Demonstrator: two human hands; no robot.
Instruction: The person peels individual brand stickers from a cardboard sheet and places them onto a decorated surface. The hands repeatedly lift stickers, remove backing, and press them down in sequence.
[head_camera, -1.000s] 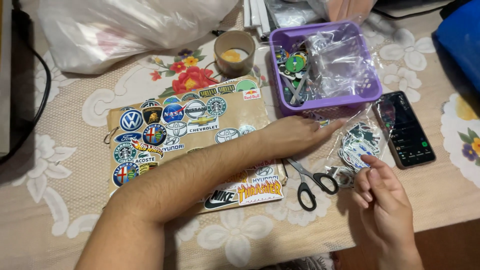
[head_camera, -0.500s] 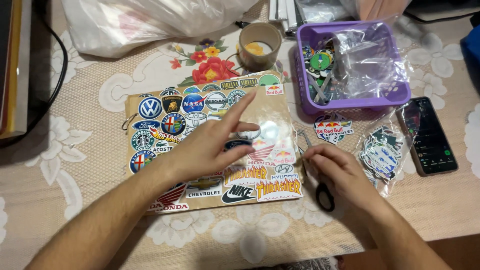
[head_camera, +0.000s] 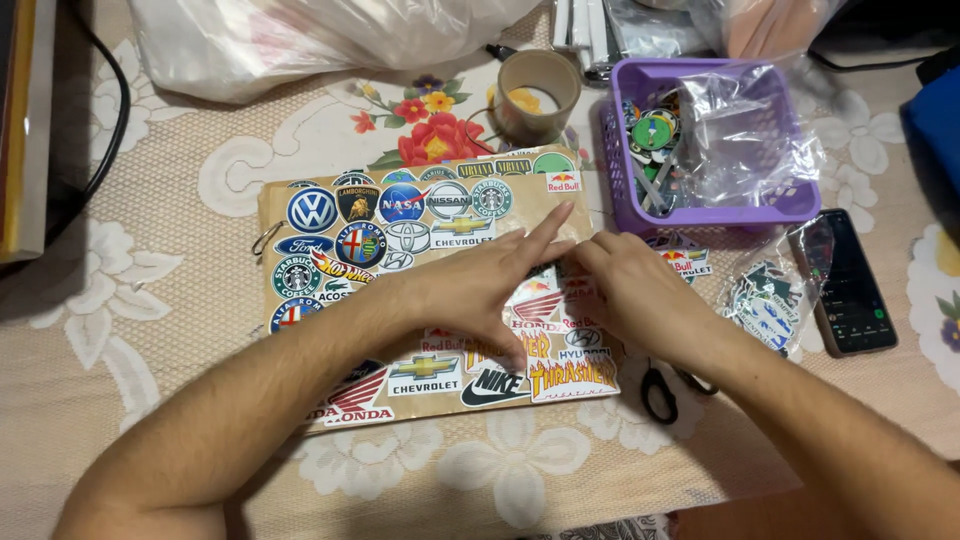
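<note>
Both hands meet over the right half of the sticker-covered brown board (head_camera: 400, 300), whose long axis runs left to right across the table (head_camera: 150, 420). The left hand (head_camera: 480, 285) lies flat and open, index finger stretched toward the upper right; the right hand (head_camera: 635, 290) presses fingertips down beside it, gripping nothing visible. Scissors (head_camera: 660, 390) lie under the right wrist; a purple basket (head_camera: 700, 210) and a phone (head_camera: 850, 285) sit farther right on the lace tablecloth.

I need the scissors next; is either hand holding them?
No: the scissors lie on the table beside the right hand, and both hands press on the sticker-covered board.
</note>
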